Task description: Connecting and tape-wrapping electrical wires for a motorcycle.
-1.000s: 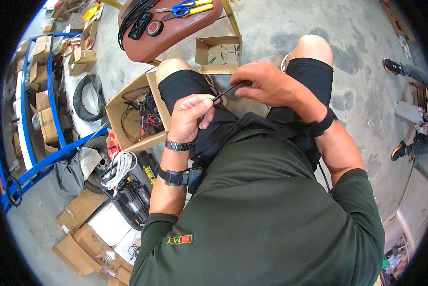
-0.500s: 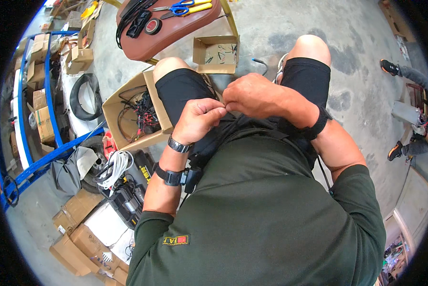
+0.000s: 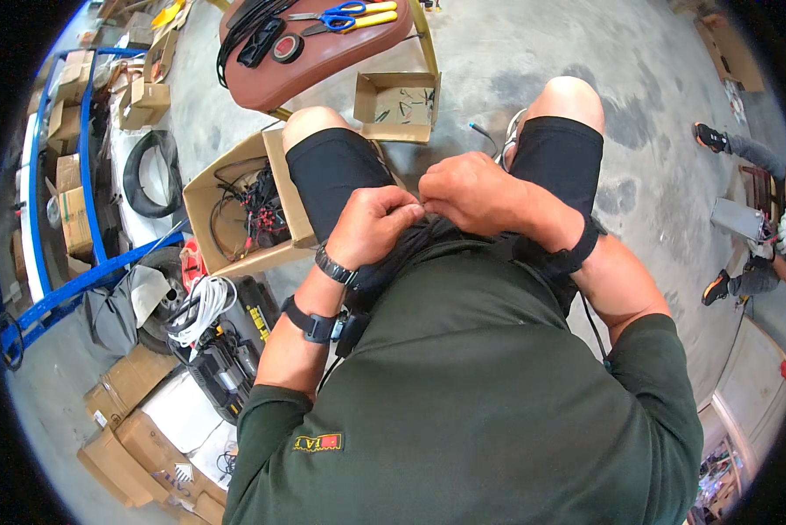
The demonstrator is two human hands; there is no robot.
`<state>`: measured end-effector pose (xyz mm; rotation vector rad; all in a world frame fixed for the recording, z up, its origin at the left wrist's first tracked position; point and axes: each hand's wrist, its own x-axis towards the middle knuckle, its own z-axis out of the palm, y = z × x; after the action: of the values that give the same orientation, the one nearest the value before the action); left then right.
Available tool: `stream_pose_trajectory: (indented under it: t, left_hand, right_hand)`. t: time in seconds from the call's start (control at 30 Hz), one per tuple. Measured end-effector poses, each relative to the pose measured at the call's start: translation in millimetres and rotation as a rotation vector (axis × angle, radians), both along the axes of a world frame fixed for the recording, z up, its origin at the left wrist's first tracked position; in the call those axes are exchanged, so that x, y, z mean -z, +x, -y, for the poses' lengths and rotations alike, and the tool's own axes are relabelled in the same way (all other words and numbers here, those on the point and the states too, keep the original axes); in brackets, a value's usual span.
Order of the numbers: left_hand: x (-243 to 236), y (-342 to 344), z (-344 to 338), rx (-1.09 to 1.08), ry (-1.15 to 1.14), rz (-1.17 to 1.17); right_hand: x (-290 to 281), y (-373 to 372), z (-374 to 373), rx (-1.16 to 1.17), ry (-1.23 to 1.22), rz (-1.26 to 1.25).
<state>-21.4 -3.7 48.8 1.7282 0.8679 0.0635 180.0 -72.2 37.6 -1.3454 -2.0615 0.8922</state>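
Above my lap, my left hand (image 3: pixel 373 226) and my right hand (image 3: pixel 471 194) meet with fingertips pinched together. Whatever sits between the fingers is too small to make out. By my left knee stands an open cardboard box (image 3: pixel 303 197) with a tangle of dark cables (image 3: pixel 264 210) and red-ended leads inside. Beyond my knees a smaller open carton (image 3: pixel 384 131) holds several short wire pieces. On a brown padded seat (image 3: pixel 323 66) past it lie blue-handled scissors (image 3: pixel 345 16), a yellow-handled tool (image 3: pixel 377 19), a roll of black tape (image 3: pixel 287 48) and a bundle of black cable (image 3: pixel 248 26).
A blue metal rack (image 3: pixel 95 184) with cartons runs along the left. Near it are an inner tube (image 3: pixel 152 173), a coil of white cable (image 3: pixel 205 311) and flattened cardboard (image 3: pixel 135 381). A short cable end (image 3: pixel 482 129) lies by my right foot. Another person's shoes (image 3: pixel 716 287) show at far right.
Both hands stay pinched together and have shifted slightly down and right in view. The left fingers have curled in more. The whole scene has shifted a little with my head.
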Motion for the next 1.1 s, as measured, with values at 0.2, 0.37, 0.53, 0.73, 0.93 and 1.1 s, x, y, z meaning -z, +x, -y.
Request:
stream_pose_trajectory:
  t: [0.2,0.37,0.53,0.73,0.93,1.1]
  left_hand:
    - [8.8,4.7,3.6,0.009,0.196,0.025]
    - [12.5,1.9,0.6,0.016,0.02,-0.065]
    - [1.9,-1.1,3.7,0.011,0.098,-0.034]
    - [6.5,-11.3,3.2,0.038,0.099,0.052]
    - [3.4,-26.2,-3.2,-0.088,-0.022,0.041]
    - [-12.1,-51.2,-13.2,-0.17,-0.034,0.008]
  right_hand:
    - [-0.5,-0.8,-1.1,0.027,0.006,0.084]
    - [4.8,3.0,4.1,0.022,-0.073,0.07]
    - [0.8,10.3,7.1,0.015,-0.158,-0.064]
    - [3.3,12.9,12.2,0.012,-0.119,-0.13]
    - [-2.1,42.5,17.9,0.073,-0.126,-0.048]
    - [-19.1,76.6,15.4,0.161,-0.229,-0.099]
